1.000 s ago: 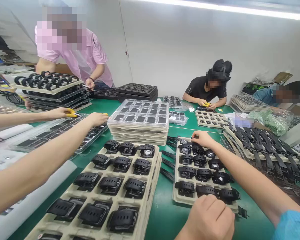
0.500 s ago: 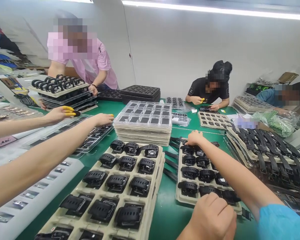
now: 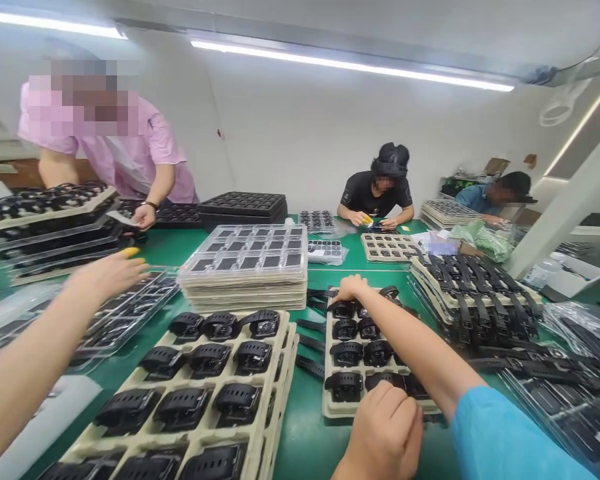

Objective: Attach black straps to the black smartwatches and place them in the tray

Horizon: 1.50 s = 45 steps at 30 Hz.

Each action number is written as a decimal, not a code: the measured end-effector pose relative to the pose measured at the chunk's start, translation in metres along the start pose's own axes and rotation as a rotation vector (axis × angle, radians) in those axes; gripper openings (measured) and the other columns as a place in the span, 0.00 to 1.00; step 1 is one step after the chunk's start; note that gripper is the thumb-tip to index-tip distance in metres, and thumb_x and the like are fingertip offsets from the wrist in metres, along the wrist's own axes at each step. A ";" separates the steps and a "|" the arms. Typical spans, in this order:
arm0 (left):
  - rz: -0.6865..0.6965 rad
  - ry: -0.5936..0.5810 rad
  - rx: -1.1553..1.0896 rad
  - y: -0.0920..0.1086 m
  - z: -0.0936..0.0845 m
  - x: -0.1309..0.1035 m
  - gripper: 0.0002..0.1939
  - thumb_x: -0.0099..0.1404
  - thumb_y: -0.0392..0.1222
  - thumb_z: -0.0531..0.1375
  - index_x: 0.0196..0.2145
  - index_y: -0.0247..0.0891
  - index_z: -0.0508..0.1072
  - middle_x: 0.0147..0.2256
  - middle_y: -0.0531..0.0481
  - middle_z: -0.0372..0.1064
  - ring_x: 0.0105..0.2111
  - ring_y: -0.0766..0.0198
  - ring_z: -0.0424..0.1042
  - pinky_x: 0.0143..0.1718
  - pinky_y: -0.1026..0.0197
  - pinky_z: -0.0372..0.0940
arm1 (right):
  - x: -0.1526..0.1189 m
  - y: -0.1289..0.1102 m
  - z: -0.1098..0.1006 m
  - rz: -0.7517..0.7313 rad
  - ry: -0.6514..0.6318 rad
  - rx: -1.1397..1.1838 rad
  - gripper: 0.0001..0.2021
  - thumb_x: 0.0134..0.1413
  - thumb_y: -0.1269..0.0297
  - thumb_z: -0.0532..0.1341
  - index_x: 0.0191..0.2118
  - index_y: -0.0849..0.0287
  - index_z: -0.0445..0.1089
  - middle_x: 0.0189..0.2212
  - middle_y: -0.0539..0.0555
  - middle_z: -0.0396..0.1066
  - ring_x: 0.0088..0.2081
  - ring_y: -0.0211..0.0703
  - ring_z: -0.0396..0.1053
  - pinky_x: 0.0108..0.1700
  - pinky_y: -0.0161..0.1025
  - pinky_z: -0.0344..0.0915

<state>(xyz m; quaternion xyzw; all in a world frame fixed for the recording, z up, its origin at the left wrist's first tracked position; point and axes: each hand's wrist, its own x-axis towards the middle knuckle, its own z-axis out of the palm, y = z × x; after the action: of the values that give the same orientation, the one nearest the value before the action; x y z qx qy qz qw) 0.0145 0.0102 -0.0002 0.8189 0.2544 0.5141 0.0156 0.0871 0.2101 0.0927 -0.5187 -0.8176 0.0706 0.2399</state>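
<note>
A beige tray of black watches [image 3: 329, 373] lies on the green table right of centre. My right hand [image 3: 353, 289], on the arm with the blue sleeve, reaches over it and is closed at its far left corner. My left hand [image 3: 387, 427] is a fist at the tray's near edge; its fingertips are hidden. Left of it stands a taller stack of beige trays [image 3: 275, 393], its compartments holding black watches. Several loose watch straps [image 3: 311, 343] lie between the trays.
A co-worker's hand with a yellow finger cot [image 3: 105, 273] reaches in from the left. Behind stands a stack of clear-topped trays [image 3: 245, 293]. To the right lie stacked trays draped with straps [image 3: 460, 273]. Several people work along the far side.
My view has swung right and up, so the table's contents sit further left. Both my hands keep their places at the tray. One of the left co-worker's two hands has left the view.
</note>
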 end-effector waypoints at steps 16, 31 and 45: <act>0.005 0.003 -0.023 -0.001 -0.003 0.005 0.12 0.67 0.28 0.53 0.27 0.38 0.68 0.24 0.49 0.65 0.24 0.62 0.63 0.24 0.59 0.57 | 0.009 -0.019 -0.049 0.132 -0.053 -0.057 0.15 0.68 0.59 0.63 0.55 0.59 0.70 0.53 0.57 0.71 0.48 0.51 0.74 0.48 0.50 0.74; -0.722 0.255 -0.669 -0.003 -0.032 0.015 0.18 0.77 0.51 0.51 0.46 0.38 0.76 0.40 0.44 0.74 0.40 0.59 0.73 0.40 0.60 0.71 | -0.196 -0.009 -0.115 -0.596 -0.084 -0.151 0.15 0.67 0.78 0.57 0.39 0.50 0.76 0.37 0.48 0.78 0.44 0.45 0.66 0.63 0.51 0.53; -1.174 -0.043 -1.508 0.014 -0.008 0.019 0.20 0.63 0.55 0.69 0.38 0.34 0.73 0.30 0.48 0.76 0.28 0.67 0.74 0.33 0.64 0.67 | -0.281 -0.017 -0.093 -0.031 0.159 0.451 0.14 0.63 0.66 0.63 0.53 0.45 0.75 0.47 0.57 0.74 0.49 0.53 0.70 0.50 0.46 0.69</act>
<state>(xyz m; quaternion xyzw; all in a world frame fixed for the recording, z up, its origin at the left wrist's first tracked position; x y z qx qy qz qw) 0.0199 0.0044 0.0236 0.3442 0.2261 0.4377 0.7993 0.2133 -0.0578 0.0904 -0.4432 -0.7677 0.2066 0.4142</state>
